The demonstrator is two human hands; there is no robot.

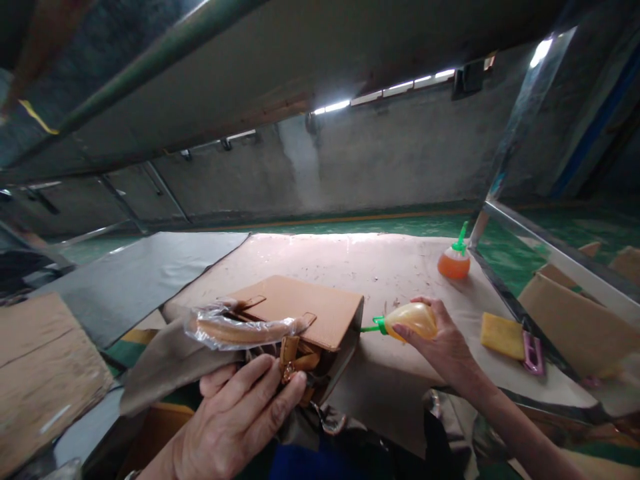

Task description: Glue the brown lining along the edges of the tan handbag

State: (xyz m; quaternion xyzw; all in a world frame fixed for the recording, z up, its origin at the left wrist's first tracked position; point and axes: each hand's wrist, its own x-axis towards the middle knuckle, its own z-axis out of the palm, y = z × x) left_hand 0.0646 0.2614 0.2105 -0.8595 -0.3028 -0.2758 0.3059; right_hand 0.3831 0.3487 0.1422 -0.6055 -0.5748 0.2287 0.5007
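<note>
A tan handbag [295, 300] lies tilted on the work table, its handle [245, 330] wrapped in clear plastic. My left hand [245, 407] is at the bag's near side, fingers closed around its strap and metal fitting. In my right hand [440, 340] is a squeeze bottle [413, 320] of yellowish liquid with a green nozzle. The nozzle points left, its tip close to the bag's right edge; whether it touches cannot be made out. Part of the bag's underside is hidden behind my left hand.
Another squeeze bottle [454, 260] with orange liquid stands at the table's far right. A yellow sponge [503, 335] lies beside a pink-purple object [533, 353]. Cardboard boxes [575, 320] sit right of the metal frame [545, 247]. A low shelf [250, 80] hangs above the table [340, 260].
</note>
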